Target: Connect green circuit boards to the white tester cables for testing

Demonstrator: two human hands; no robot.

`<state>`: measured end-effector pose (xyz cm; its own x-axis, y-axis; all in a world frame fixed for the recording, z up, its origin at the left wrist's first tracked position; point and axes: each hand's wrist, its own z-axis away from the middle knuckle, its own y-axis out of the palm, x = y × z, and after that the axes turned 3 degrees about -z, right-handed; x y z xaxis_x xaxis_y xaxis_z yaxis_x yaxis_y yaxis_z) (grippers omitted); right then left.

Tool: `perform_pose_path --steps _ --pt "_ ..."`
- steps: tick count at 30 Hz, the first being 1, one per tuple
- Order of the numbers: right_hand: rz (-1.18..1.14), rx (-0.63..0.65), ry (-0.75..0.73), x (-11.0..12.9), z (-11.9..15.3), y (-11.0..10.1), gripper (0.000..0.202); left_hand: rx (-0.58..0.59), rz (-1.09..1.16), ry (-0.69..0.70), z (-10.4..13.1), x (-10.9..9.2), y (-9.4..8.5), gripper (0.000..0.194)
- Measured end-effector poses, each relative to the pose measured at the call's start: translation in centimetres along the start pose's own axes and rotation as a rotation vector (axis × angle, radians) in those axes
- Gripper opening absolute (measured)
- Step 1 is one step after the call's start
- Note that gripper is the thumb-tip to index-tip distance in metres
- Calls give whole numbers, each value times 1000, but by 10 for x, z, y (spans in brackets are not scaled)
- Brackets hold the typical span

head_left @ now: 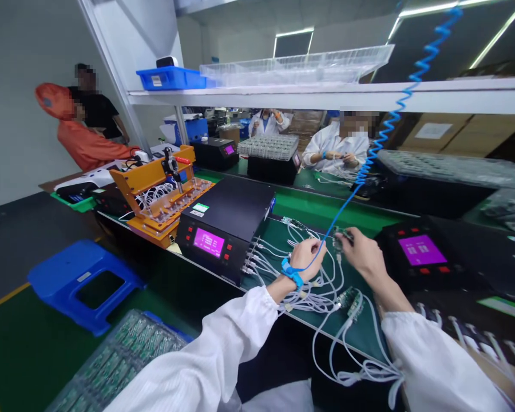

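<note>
My right hand [364, 254] pinches a small green circuit board [338, 241] between thumb and fingers, above the bench. A white cable hangs below that board. To its left, my left hand [308, 257] is closed over the white cables [311, 300]; whatever its curled fingers hold is hidden. A blue wrist strap [292, 274] with a coiled blue cord [380, 134] is on my left wrist. More circuit boards [352, 303] with cables attached lie near the front edge. Another board [294, 223] rests behind my left hand.
A black tester [227, 214] with cables plugged in stands left, and another black tester [450, 257] right. Beyond are an orange fixture [154, 194] and co-workers. A blue stool [83, 280] and a tray of boards [124, 355] are lower left. A shelf [326, 97] crosses above.
</note>
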<state>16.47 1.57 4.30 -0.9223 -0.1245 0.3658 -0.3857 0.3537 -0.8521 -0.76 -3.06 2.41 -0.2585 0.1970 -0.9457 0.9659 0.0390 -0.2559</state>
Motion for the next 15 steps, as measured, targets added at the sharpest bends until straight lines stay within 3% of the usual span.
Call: perform_pose_path --steps 4,7,11,15 --pt "-320 -152 110 -12 -6 -9 45 34 -1 -60 -8 7 9 29" --pt "-540 -183 174 -10 -5 -9 54 53 23 -120 -21 14 27 20" --pt "-878 -185 341 -3 -9 6 51 111 51 -133 -28 14 52 30" --pt "-1065 -206 509 -4 -18 26 40 181 6 -92 -28 11 54 36"
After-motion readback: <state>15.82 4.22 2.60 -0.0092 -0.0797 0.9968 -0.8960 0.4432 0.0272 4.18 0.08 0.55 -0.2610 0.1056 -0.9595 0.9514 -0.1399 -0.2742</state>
